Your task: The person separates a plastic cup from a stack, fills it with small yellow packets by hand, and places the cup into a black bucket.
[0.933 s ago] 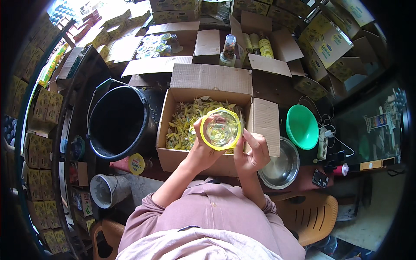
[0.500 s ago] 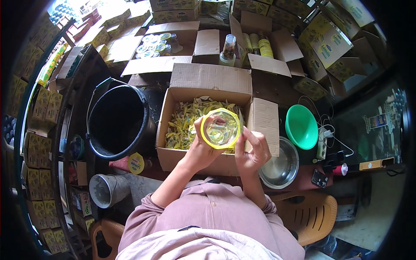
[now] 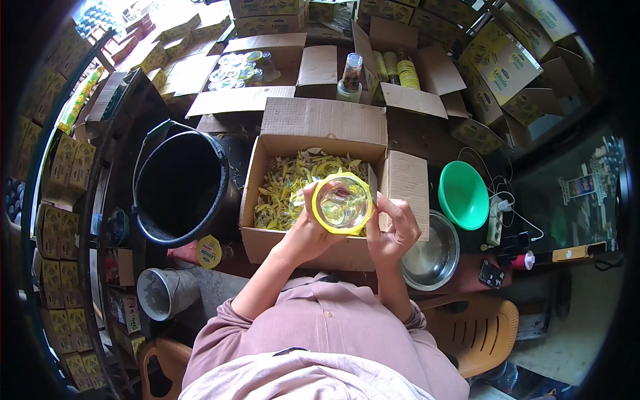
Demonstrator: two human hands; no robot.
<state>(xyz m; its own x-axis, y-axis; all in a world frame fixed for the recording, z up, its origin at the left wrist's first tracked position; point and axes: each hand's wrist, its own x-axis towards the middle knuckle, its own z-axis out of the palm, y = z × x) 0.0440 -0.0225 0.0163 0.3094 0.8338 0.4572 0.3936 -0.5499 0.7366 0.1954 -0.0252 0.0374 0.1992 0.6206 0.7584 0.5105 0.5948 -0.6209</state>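
Beside a black bucket (image 3: 180, 187), a box (image 3: 325, 121) holds yellow scraps (image 3: 283, 193); over it is a cup (image 3: 343, 203), yellow-rimmed end tilted up toward the person (image 3: 327, 317), long axis running away. The left hand (image 3: 309, 233) curls round it; the right hand (image 3: 395, 233) meets its edge, pinching or not I can't tell.

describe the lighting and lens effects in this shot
In the head view, strong light washes out the upper left, paling the boxes there; in the head view, the black bucket's inside sinks into shadow, while the clear cup catches reflections; in the head view, fisheye distortion bows the dark post at left, and the corners go black.
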